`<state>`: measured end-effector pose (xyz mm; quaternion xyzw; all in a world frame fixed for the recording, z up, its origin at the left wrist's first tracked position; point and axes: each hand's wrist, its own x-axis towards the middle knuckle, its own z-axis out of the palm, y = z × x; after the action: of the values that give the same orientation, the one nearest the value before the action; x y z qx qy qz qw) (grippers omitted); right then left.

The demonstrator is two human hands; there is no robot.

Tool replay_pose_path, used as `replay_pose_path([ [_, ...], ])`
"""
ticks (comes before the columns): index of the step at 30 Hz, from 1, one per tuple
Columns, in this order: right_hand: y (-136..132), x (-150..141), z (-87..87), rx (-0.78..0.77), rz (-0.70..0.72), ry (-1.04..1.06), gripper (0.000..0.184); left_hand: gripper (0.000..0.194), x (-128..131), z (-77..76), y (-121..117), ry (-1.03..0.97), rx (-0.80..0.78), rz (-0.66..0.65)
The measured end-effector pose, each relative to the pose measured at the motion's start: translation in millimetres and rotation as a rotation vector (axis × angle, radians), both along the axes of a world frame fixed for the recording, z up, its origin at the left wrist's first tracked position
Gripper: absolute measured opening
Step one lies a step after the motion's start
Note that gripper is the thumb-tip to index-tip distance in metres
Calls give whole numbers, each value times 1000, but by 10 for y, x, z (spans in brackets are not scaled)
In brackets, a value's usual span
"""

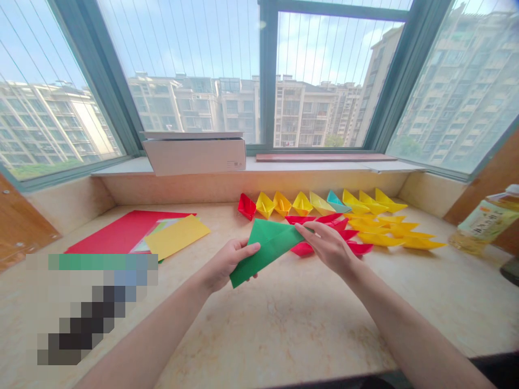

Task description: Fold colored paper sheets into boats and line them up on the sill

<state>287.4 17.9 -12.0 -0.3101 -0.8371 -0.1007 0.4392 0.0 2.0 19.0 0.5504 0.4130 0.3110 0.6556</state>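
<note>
A partly folded sheet of green paper [265,248] is held in the air above the counter. My left hand [232,260] grips its left side, thumb on top and fingers underneath. At the upper right corner, my right hand [327,243] pinches the paper between thumb and fingers. Creases cross the green surface, and one corner is folded to a point. Behind my right hand lie several red paper boats [304,248], partly hidden by the hand and the green paper. Yellow paper boats [399,233] stand to the right of them.
A back row of paper boats includes a blue one [338,201]. Red paper sheets [117,231] and a yellow sheet [178,236] lie left. A white box [197,155] sits on the window ledge; a bottle [488,219] stands far right. A blurred patch covers the lower left.
</note>
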Motion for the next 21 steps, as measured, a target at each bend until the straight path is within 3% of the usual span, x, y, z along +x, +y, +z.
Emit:
replay_pose_path([
  [2, 17, 6, -15, 11, -51, 60, 42, 45, -21, 33, 25, -102, 48, 38],
  [6, 58, -23, -41, 69, -132, 116, 49, 50, -29, 39, 64, -338, 122, 272],
  [10, 39, -118, -42, 112, -200, 156, 55, 37, 6, -31, 108, -495, 220, 354],
  [14, -23, -238, -57, -23, -163, 254, 48, 26, 38, -105, 149, -500, 278, 363],
  [21, 103, -260, -152, -318, -55, 659, 31, 34, 26, -189, 161, -437, 371, 379],
])
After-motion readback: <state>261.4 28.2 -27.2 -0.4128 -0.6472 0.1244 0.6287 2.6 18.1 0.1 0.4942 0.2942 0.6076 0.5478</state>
